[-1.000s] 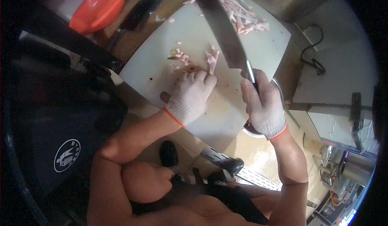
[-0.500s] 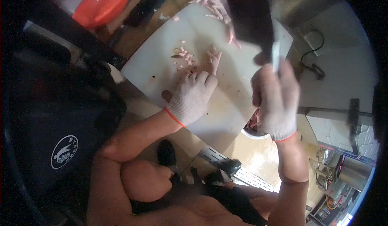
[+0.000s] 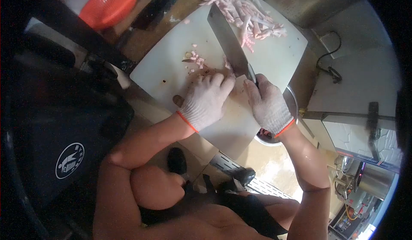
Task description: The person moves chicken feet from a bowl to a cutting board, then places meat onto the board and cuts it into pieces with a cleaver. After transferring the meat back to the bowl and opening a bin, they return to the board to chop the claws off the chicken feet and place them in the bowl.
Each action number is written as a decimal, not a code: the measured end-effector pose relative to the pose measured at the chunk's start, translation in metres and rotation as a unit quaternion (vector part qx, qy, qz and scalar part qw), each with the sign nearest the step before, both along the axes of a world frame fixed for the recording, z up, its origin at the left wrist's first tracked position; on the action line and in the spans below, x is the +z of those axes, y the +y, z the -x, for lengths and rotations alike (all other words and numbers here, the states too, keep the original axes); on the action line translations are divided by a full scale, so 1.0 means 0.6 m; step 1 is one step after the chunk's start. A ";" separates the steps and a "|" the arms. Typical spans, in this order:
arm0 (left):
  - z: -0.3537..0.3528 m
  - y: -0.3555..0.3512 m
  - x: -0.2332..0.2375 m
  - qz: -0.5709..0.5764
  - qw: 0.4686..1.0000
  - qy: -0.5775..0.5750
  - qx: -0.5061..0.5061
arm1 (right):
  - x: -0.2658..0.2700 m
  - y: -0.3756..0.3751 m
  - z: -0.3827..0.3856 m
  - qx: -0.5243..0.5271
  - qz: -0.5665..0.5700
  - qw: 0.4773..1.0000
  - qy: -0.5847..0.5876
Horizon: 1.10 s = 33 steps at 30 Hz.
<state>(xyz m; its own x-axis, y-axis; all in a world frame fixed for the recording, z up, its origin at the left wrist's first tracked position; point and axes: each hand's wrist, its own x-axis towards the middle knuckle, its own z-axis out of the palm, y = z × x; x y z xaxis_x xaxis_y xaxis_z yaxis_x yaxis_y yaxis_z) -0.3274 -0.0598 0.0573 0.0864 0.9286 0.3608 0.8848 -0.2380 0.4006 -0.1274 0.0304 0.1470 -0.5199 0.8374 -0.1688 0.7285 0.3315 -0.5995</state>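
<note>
My left hand [image 3: 208, 99], in a white knit glove with an orange cuff, rests on the white cutting board [image 3: 161, 53] with its fingers curled round one end of a chicken foot [image 3: 227, 64]. My right hand [image 3: 268, 102], gloved alike, is closed on the handle of a cleaver [image 3: 227, 36]. The blade lies low over the board, against the foot, and partly hides it. Small cut bits [image 3: 197, 60] lie beyond my left hand. A heap of pale chicken feet [image 3: 253, 19] covers the board's far end.
A metal bowl [image 3: 292, 102] with reddish pieces stands below the board's right edge. At the upper left are a red basket [image 3: 110, 6] and a dark flat object [image 3: 154, 12]. A black bin with a white logo [image 3: 69, 161] is at the left. A black cable [image 3: 332, 55] hangs at the right.
The cleaver has come down from its raised position to the board, and my right hand has moved down and left with it. My left hand has stayed nearly in place.
</note>
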 end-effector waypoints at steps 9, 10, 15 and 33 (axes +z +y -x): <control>0.010 0.009 -0.019 -0.007 0.999 0.037 -0.028 | 0.053 -0.036 -0.005 -0.068 -0.014 0.975 0.211; 0.007 0.007 -0.019 -0.017 0.999 0.037 -0.022 | 0.097 -0.044 -0.001 -0.066 0.001 0.964 0.258; -0.004 0.009 -0.009 0.035 0.999 0.026 0.006 | 0.096 -0.032 0.012 -0.029 -0.110 0.966 0.233; -0.003 0.023 -0.006 0.030 0.990 0.137 0.007 | 0.130 -0.023 0.031 -0.048 -0.095 0.940 0.325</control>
<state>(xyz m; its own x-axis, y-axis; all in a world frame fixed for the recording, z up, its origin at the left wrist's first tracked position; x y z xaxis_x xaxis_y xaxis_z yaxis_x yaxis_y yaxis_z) -0.3257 -0.0463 0.0534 0.1613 0.9494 0.2694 0.9653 -0.2086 0.1572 -0.1459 0.0166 0.2248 -0.3813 0.8691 0.3151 0.2602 0.4280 -0.8655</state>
